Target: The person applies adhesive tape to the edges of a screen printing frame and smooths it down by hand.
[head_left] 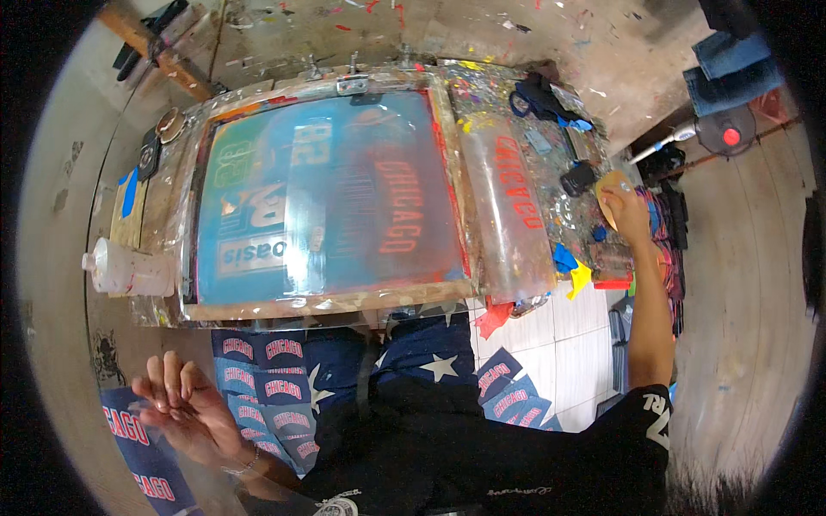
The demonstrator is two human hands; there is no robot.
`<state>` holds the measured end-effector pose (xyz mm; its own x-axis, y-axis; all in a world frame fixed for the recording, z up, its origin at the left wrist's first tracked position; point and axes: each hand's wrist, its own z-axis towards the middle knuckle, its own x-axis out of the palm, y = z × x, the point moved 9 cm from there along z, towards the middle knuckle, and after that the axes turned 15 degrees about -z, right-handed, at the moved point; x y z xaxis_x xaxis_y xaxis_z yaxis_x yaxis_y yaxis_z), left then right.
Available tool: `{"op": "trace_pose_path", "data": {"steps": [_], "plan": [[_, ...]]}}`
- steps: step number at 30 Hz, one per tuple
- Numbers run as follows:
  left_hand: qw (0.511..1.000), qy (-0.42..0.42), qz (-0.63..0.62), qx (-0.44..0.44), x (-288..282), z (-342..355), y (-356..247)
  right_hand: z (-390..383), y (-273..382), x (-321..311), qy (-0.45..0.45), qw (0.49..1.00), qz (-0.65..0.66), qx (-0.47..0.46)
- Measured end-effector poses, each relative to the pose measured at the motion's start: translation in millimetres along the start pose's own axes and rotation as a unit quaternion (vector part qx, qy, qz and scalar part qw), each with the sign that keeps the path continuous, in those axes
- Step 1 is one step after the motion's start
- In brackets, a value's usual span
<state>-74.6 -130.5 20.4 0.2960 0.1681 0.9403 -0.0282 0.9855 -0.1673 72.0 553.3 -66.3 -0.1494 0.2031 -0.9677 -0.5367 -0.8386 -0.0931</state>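
Observation:
My right hand (630, 215) reaches to the bench's right end, its fingers closed on a tan, flat, rounded thing (613, 193) that may be a tape roll. Beside it stands a small black container (577, 179). My left hand (185, 404) is raised at the lower left, fingers loosely bent and apart, with nothing visible in it. Behind that hand are dark blue fabric pieces (155, 460) printed with red lettering. A wood-framed printing screen (344, 198) with a blue-green mesh lies across the bench; neither hand touches it.
A clear sheet with red lettering (508, 189) lies right of the screen. On the left stands a white plastic bottle (133, 268). Blue (564, 257) and yellow scraps (580, 277) hang at the right edge, and a fan (725, 132) stands beyond. More printed pieces (267, 387) lie below the bench.

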Motion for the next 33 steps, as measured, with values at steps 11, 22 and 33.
{"op": "trace_pose_path", "data": {"steps": [11, 22, 33], "plan": [[0.992, 0.025, 0.104, -0.059, 21, 3, -7, -10, 20, 28, 0.008, 0.998, -0.064, -0.014], [0.986, -0.051, 0.136, -0.085, 3, 20, -21, -155, 247, -209, -0.081, 0.856, 0.393, -0.324], [0.968, -0.062, 0.232, -0.067, -2, 10, -18, -166, 307, -208, -0.036, 0.639, 0.672, -0.372]]}}
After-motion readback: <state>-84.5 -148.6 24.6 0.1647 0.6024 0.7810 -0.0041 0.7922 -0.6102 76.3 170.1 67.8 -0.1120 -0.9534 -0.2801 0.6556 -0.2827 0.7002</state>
